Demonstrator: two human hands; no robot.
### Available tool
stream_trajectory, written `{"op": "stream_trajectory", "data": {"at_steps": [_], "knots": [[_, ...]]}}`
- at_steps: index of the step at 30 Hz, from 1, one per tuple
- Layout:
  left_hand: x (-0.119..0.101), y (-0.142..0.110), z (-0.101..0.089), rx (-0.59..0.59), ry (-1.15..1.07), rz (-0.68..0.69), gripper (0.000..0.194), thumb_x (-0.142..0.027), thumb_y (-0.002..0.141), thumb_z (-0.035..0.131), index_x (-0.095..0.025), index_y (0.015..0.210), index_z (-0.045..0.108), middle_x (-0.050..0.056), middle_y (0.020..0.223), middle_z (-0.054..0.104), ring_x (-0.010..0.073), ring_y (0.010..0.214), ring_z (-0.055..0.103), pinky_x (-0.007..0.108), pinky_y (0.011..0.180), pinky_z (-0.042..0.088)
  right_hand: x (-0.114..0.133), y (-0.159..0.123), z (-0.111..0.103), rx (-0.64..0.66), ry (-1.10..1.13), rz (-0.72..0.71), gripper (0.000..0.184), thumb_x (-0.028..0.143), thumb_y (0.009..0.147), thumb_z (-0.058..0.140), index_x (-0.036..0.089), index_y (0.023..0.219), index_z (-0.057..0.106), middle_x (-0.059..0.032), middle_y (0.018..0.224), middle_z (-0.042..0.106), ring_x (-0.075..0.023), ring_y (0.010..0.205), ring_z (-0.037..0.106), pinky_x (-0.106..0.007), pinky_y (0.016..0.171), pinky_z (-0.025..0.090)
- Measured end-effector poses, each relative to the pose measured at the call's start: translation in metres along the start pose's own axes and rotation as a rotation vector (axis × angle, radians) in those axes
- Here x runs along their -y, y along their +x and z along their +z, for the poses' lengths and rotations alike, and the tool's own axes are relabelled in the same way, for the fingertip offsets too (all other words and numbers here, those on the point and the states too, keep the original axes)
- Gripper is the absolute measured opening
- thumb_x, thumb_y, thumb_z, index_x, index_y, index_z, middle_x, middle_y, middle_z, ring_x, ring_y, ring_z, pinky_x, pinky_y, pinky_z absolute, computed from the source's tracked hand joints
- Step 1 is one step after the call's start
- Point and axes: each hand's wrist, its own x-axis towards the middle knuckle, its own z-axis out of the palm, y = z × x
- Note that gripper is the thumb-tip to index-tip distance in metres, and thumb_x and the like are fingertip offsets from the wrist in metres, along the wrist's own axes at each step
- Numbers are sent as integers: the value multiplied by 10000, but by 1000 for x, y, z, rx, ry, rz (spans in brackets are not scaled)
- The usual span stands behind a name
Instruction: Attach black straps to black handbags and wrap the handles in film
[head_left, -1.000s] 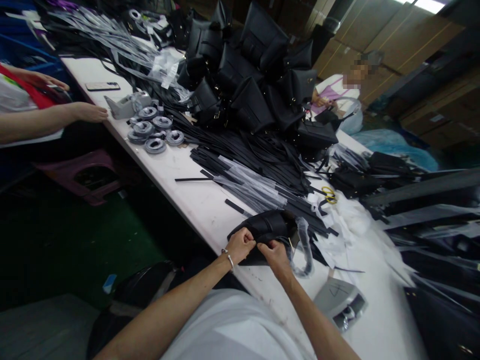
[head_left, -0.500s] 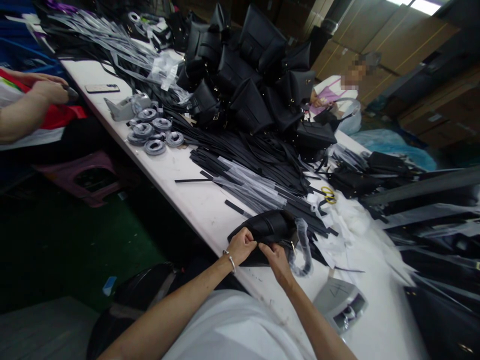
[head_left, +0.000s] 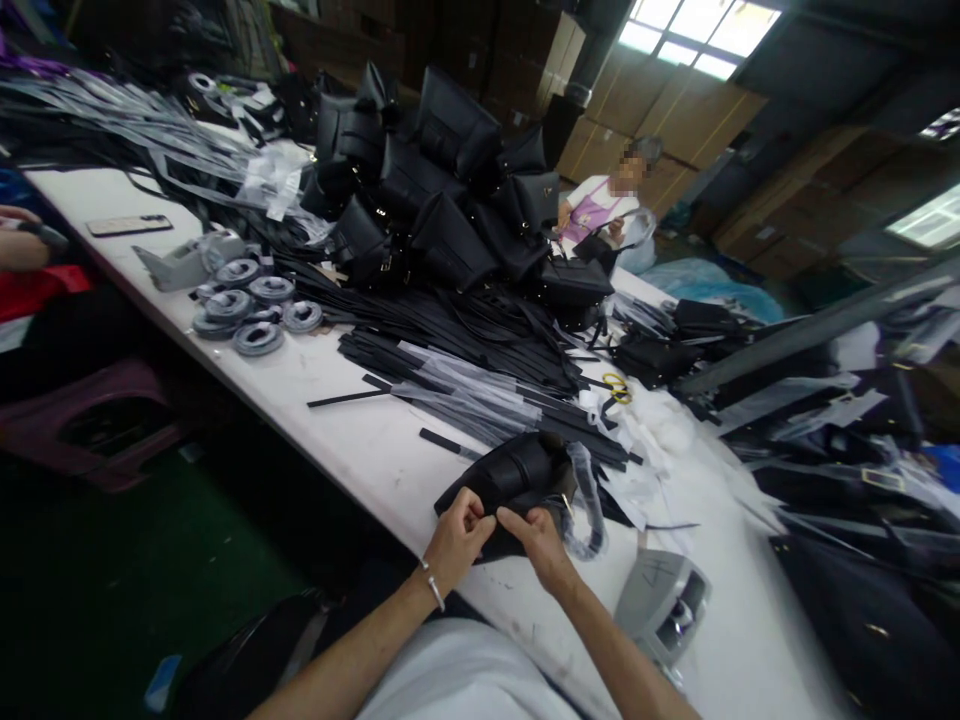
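A black handbag (head_left: 514,470) lies on the white table (head_left: 360,440) near its front edge, close to my body. My left hand (head_left: 456,540), with a bracelet at the wrist, is closed with its fingers pinching the bag's near side. Close beside it my right hand (head_left: 541,545) is closed on the same side, the thumb tips almost meeting. Anything small between the fingertips is hidden. The bag's handle (head_left: 592,510), wrapped in clear plastic, hangs over to the right beside a gold-coloured fitting.
A grey tape dispenser (head_left: 664,605) stands right of my right forearm. Black straps (head_left: 465,340), yellow-handled scissors (head_left: 617,388), coiled rolls (head_left: 259,338) and a phone (head_left: 129,226) lie farther off. Black bags (head_left: 450,230) are piled behind. A co-worker (head_left: 600,210) sits across; another person's arm (head_left: 22,245) shows at left.
The view has swung, so the table's contents appear shifted left and mostly lower. Both my hands stay pinched on the bag, with little visible change in their grip.
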Motion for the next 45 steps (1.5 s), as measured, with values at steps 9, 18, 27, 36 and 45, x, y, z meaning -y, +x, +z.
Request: {"op": "stream_trajectory", "data": {"at_steps": [9,18,27,36,45], "knots": [[1,7,6,85,65,-47,164,-301,800,505,-218,711,396,-82,532,454,110,479,512,214,478,387,-7,1,-3,-151,-55,-57,273,429,696,660,158,670,635,1,614,608,-157,583,525,-255,543,393],[-8,17,8,100,326,46,142,-275,787,525,-215,700,430,-73,550,459,104,518,483,216,530,370,-1,-6,-19,50,391,130,378,543,643,697,172,659,625,-21,607,623,-168,594,563,-297,637,445],[-15,22,-2,158,423,79,151,-294,827,500,-219,721,423,-59,590,480,128,564,522,230,560,385,-11,4,-11,-111,98,-16,203,365,675,643,170,621,635,15,585,607,-147,566,520,-247,528,383],[-31,23,-4,253,752,185,63,-208,897,404,-232,874,458,20,760,583,186,737,589,257,661,368,-22,9,-13,-77,122,-13,244,393,698,612,156,674,663,5,585,624,-147,552,540,-244,513,405],[-26,29,4,207,756,97,72,-172,872,422,-236,844,440,-21,668,523,165,633,548,245,594,327,-20,11,-7,-184,-31,-58,140,266,624,600,173,684,686,-8,611,650,-169,578,546,-258,536,389]]}}
